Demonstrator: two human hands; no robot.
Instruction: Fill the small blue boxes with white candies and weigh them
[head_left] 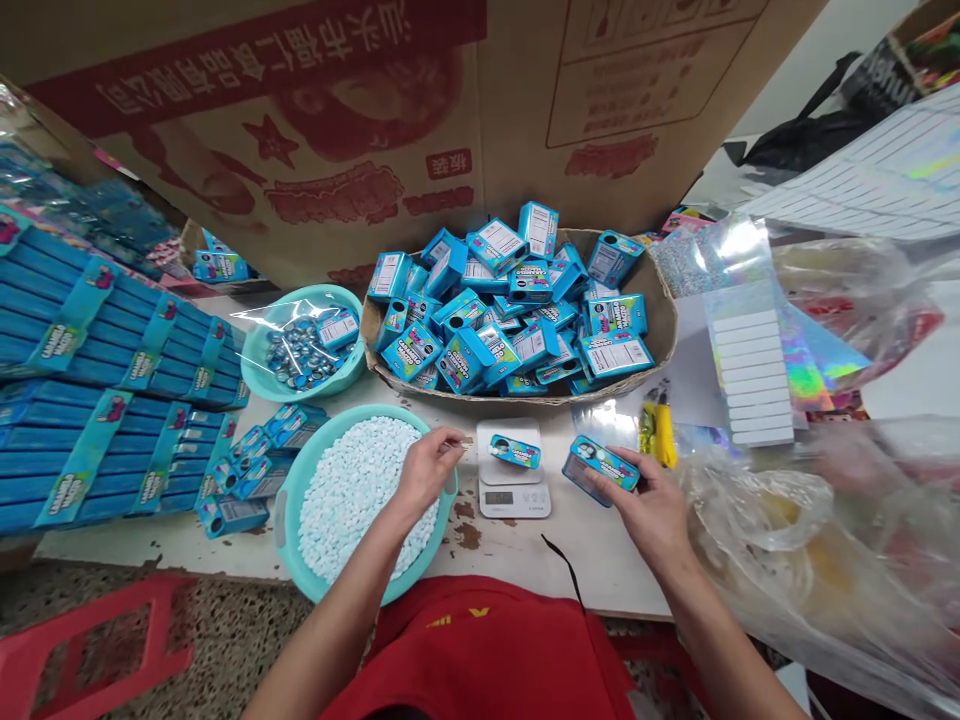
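Note:
My right hand (651, 500) grips a blue printed candy box (600, 466) at its right end, just right of the scale. Between my hands stands a small white digital scale (514, 500), with another blue candy box (515, 451) lying on its pan. My left hand (431, 468) is closed in a pinch at the right rim of a teal basin (289, 545). Whatever is between its fingertips is too small to make out. Small pale-blue candies (352, 490) fill this basin.
Behind the scale, a cut-down carton (517, 398) holds many blue boxes. A smaller teal bowl (259, 375) contains silvery pieces. Blue boxes (90, 420) are stacked at left. Plastic bags (795, 570), a yellow cutter (664, 432) and label sheets (750, 375) lie at right.

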